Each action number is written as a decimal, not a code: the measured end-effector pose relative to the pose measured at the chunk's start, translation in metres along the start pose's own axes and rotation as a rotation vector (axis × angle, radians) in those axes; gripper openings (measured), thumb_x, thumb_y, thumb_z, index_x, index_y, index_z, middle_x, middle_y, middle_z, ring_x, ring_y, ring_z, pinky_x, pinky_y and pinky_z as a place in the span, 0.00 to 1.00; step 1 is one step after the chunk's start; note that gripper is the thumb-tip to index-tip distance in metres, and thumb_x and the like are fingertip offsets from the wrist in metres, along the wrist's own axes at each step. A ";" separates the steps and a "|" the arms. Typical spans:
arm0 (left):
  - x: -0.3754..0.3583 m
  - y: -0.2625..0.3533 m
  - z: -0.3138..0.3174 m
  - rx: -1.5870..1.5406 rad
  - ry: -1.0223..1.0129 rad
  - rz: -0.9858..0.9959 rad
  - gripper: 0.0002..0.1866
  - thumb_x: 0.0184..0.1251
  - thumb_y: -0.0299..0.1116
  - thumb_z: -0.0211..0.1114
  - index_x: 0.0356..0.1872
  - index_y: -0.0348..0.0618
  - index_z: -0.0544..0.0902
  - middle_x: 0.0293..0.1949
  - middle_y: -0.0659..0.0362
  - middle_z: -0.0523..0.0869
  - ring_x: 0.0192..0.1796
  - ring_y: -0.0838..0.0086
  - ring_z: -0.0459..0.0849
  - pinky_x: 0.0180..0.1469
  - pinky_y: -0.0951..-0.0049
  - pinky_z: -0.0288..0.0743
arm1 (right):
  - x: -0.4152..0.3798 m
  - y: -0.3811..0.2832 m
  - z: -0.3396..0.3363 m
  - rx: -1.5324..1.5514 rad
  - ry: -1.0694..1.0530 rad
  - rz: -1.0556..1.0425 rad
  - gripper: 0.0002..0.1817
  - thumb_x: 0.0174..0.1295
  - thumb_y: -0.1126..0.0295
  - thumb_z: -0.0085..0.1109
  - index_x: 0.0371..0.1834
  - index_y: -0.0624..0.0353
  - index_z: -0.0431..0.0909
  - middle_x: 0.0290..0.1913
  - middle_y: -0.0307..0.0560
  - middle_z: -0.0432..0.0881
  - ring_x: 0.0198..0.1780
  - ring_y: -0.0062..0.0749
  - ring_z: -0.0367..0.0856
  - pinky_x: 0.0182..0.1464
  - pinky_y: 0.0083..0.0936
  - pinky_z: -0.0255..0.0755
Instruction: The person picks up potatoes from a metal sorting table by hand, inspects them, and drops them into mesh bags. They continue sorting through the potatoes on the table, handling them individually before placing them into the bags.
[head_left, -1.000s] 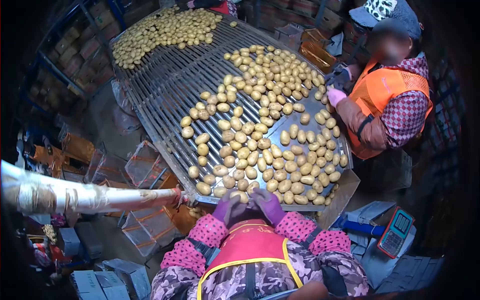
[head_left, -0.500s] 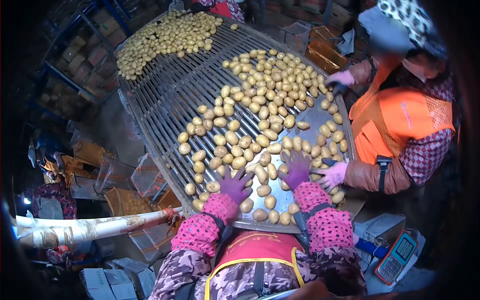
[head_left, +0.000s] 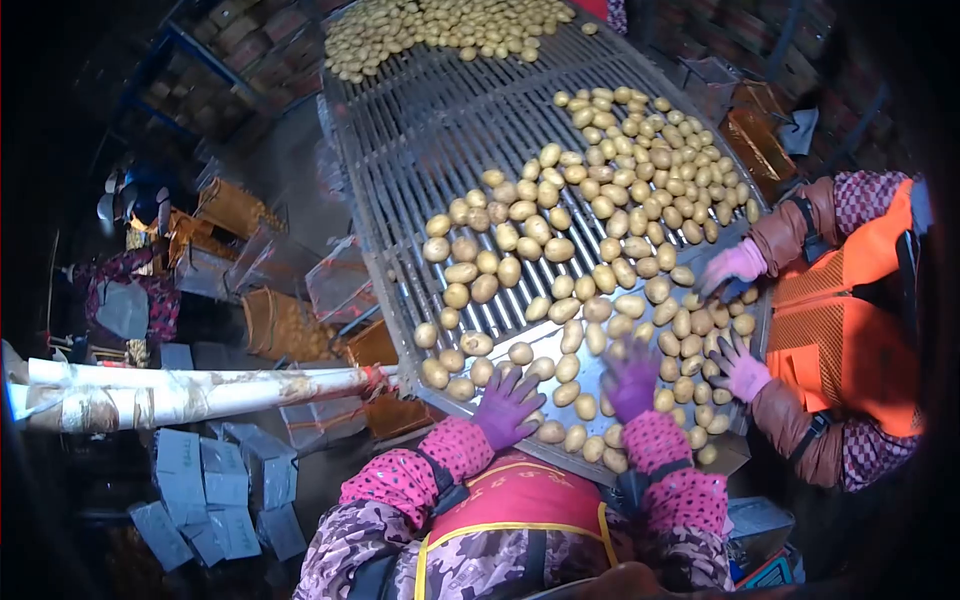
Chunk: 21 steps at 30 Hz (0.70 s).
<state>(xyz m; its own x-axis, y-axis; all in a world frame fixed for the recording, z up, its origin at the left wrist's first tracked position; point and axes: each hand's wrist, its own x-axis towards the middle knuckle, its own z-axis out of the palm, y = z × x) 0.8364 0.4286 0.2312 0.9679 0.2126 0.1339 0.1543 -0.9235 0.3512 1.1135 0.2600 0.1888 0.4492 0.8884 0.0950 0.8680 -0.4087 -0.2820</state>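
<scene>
Both my hands wear purple gloves over the near end of a slatted sorting table (head_left: 455, 130). My left hand (head_left: 508, 408) lies with fingers spread at the near left edge, beside several yellow potatoes (head_left: 474, 343). Fingers apart and slightly blurred, my right hand (head_left: 630, 378) rests among potatoes on the smooth metal plate (head_left: 545, 352). It touches or nearly touches those around it; neither hand grips one. Loose potatoes (head_left: 650, 185) spread from the bars down to the plate.
At the right edge stands a co-worker in an orange vest (head_left: 845, 310), pink-gloved hands (head_left: 735, 266) over the potatoes. More potatoes (head_left: 440, 30) lie at the far end. A white wrapped pole (head_left: 200, 395) reaches the table's left side. Cartons (head_left: 205, 480) and crates (head_left: 285, 325) stand on the floor.
The view has swung left, so the table sits further right. My hands are nearer the table's front edge. The co-worker's near hand has drawn away from my right hand; their far hand has come nearer.
</scene>
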 end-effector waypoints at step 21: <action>0.081 -0.022 -0.019 -0.017 0.043 -0.117 0.38 0.63 0.51 0.74 0.72 0.43 0.79 0.75 0.42 0.74 0.74 0.31 0.66 0.77 0.30 0.60 | -0.101 -0.098 -0.004 0.142 0.163 0.332 0.32 0.64 0.58 0.70 0.71 0.60 0.81 0.75 0.63 0.77 0.79 0.67 0.69 0.83 0.63 0.57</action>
<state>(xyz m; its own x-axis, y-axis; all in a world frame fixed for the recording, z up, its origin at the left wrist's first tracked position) 0.9074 0.4722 0.2518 0.9339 0.3326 0.1309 0.2619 -0.8860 0.3827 0.9838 0.2093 0.2109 0.7379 0.6634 0.1238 0.6374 -0.6248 -0.4509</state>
